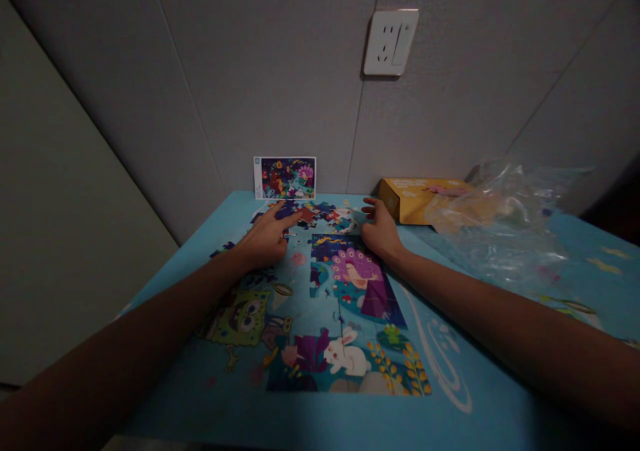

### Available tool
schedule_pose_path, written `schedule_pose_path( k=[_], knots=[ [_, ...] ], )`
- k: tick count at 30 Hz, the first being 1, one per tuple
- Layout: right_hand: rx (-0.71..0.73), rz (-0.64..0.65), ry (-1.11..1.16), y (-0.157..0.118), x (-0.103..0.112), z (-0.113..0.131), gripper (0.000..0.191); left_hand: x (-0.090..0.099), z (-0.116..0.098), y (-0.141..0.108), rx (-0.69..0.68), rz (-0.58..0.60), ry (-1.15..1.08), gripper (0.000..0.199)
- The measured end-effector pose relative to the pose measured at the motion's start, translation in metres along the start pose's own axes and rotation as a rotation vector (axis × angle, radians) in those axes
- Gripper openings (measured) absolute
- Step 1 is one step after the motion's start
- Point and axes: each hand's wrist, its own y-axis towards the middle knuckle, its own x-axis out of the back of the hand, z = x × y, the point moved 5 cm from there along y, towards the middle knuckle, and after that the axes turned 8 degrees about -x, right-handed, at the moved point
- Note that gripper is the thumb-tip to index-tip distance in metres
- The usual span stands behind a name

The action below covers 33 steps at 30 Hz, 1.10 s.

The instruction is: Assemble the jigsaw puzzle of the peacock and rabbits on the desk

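Note:
My left hand (270, 236) reaches over loose jigsaw pieces (307, 216) at the back of the table, its index and middle fingers stretched out and apart. My right hand (379, 227) hovers by the right end of that pile, fingers parted and slightly curled, with nothing visible in them. Below and between the hands lies a partly joined jigsaw puzzle (360, 297), showing a pink peacock, a white rabbit and yellow plants. Its left middle has a gap where the tablecloth shows. A few dark pieces lie beside and partly behind my left forearm.
A reference picture card (289, 179) leans against the wall. At the back right stand a yellow box (415, 201) and a crumpled clear plastic bag (510, 231). The blue cartoon tablecloth (170, 291) covers the table. A socket panel (391, 42) is on the wall.

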Motion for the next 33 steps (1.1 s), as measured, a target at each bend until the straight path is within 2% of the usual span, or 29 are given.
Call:
schedule_pose_path(
  k=[4, 11, 15, 16, 18, 20, 22, 24, 28, 30, 33],
  knots=[
    [0.07, 0.015, -0.273, -0.008, -0.004, 0.009, 0.058, 0.0, 0.0, 0.0, 0.008, 0.007, -0.002, 0.073],
    [0.064, 0.076, -0.272, -0.01, -0.006, 0.013, 0.051, -0.003, 0.005, 0.001, 0.006, -0.022, 0.03, 0.07],
    [0.108, 0.028, -0.372, -0.014, -0.005, 0.016, 0.049, -0.005, 0.001, 0.001, -0.013, -0.005, -0.034, 0.059],
    [0.161, 0.002, -0.385, -0.016, -0.004, 0.02, 0.049, -0.006, -0.002, 0.001, -0.03, 0.01, -0.056, 0.057],
    [0.356, -0.008, -0.362, -0.025, -0.004, 0.032, 0.053, -0.009, -0.01, 0.002, -0.092, 0.038, -0.085, 0.058],
    [0.605, 0.087, -0.33, -0.038, -0.008, 0.045, 0.055, -0.011, -0.017, 0.003, -0.152, 0.066, -0.082, 0.06],
    [0.726, 0.234, -0.359, -0.047, -0.016, 0.051, 0.049, -0.012, -0.017, 0.004, -0.161, 0.083, -0.054, 0.06],
    [0.673, 0.309, -0.423, -0.047, -0.022, 0.049, 0.045, -0.01, -0.007, 0.005, -0.083, 0.063, -0.014, 0.061],
    [0.541, 0.257, -0.5, -0.041, -0.025, 0.044, 0.048, -0.002, 0.024, 0.002, 0.152, -0.042, 0.027, 0.07],
    [0.517, 0.234, -0.533, -0.041, -0.025, 0.043, 0.048, -0.001, 0.036, 0.0, 0.189, -0.033, 0.036, 0.069],
    [0.492, 0.211, -0.545, -0.042, -0.021, 0.042, 0.049, -0.006, 0.044, -0.001, 0.196, 0.049, 0.031, 0.064]
  ],
)
